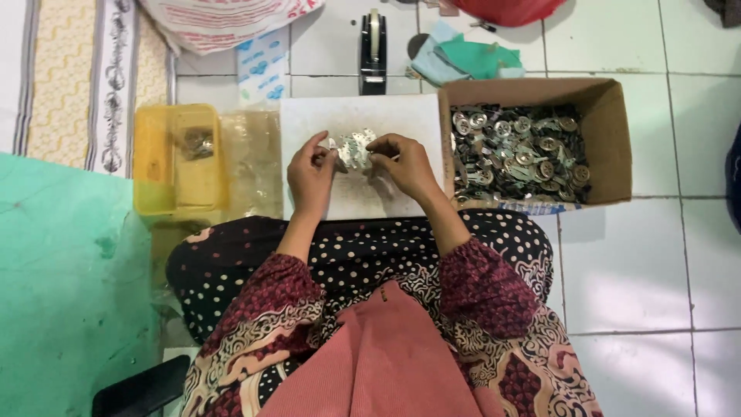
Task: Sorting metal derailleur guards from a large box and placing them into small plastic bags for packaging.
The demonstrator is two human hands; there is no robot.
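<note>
Both my hands meet over a white board (401, 116) that rests in front of my lap. My left hand (311, 174) and my right hand (407, 164) pinch opposite sides of a small cluster of silvery metal pieces (354, 147), held just above the board. A cardboard box (614, 147) to the right of my right hand is filled with many similar round metal pieces (521, 150). To the left of the board stands a yellow plastic tub (158, 181) with a few metal pieces (198, 142) inside it.
A black tape dispenser (373, 54) stands behind the board. Teal cloth scraps (471, 58) and a red bag (505, 9) lie at the back right. A green sheet (65, 286) covers the floor at left, beside a patterned mat (77, 77). White floor tiles (664, 262) extend right.
</note>
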